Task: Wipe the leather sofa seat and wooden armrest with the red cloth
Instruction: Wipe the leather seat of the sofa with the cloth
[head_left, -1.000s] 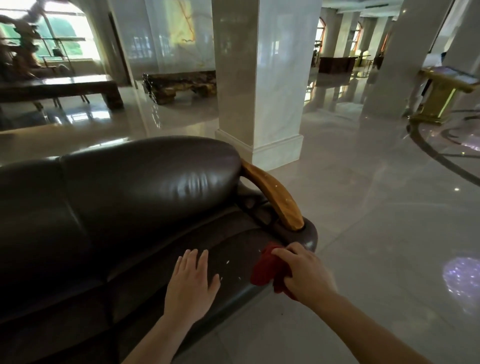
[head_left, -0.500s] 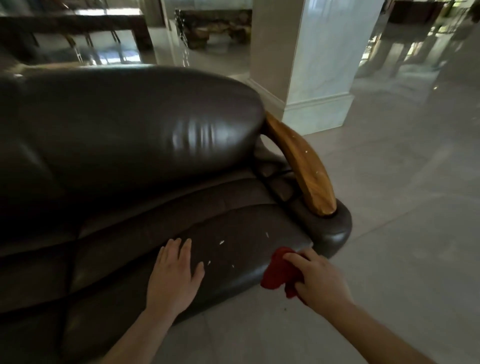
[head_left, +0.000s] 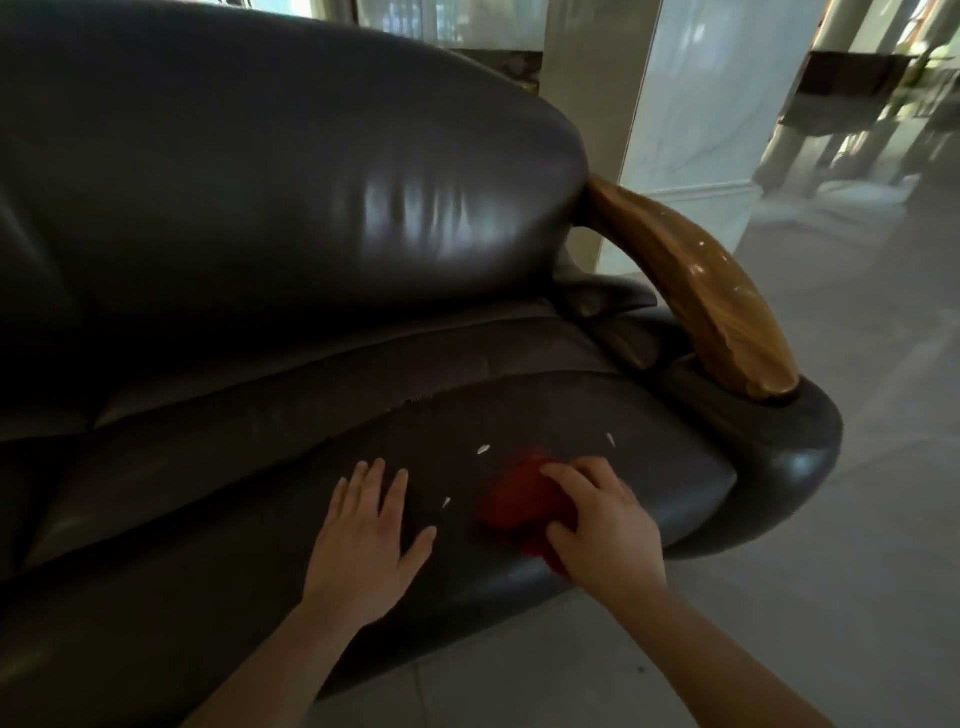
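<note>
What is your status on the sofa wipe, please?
Right hand presses red cloth on leather seat. Left hand flat, open on seat. White flecks ahead; wooden armrest not yet wiped.

A: Daylight from the background hall beyond the white marble pillar (head_left: 670, 104) streaks glare across the dark brown leather sofa backrest (head_left: 405, 218) and the glossy curved wooden armrest (head_left: 696, 280).

B: The dark leather seat cushion (head_left: 597, 415) sits dim, its left end in deep shadow. Wide-angle distortion bows the edges; the hall background and the crumpled red cloth (head_left: 514, 504) look soft, slightly smeared.
</note>
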